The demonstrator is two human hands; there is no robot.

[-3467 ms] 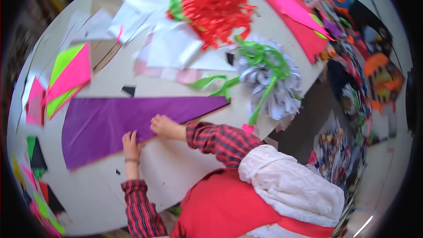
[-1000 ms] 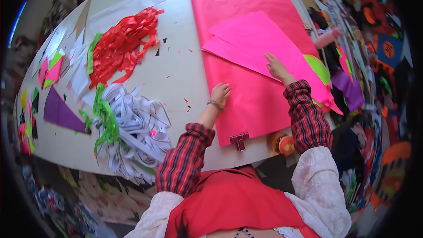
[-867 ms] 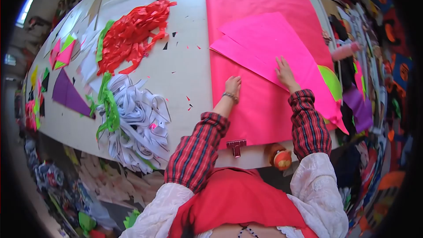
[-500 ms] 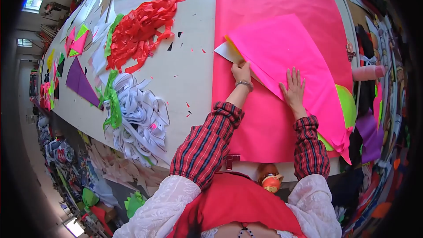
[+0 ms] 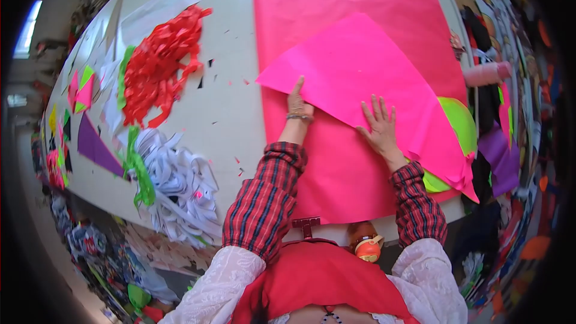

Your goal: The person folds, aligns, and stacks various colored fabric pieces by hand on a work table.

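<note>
A bright pink fabric piece [image 5: 354,60], cut to a broad pointed shape, lies over a larger, deeper pink sheet [image 5: 342,186]. My left hand [image 5: 299,105] is at the near left edge of the piece, thumb on top and the other fingers curled at the edge, partly hidden. My right hand [image 5: 380,127] rests flat on the piece near its front edge, fingers spread. Yellow-green fabric [image 5: 459,121] shows from beneath the right end of the piece, where the pink is creased and bunched.
To the left are a heap of red strips [image 5: 159,69], a bundle of white strips [image 5: 177,171] tied with green, and a purple piece [image 5: 99,147]. A pink roll [image 5: 487,74] lies at the right edge. An orange-topped bottle [image 5: 367,246] stands at the table's front.
The pink piece's left corner now lies over the white and yellow layers that showed before. My left hand has changed from a pinch to thumb-up at the edge. The view has shifted.
</note>
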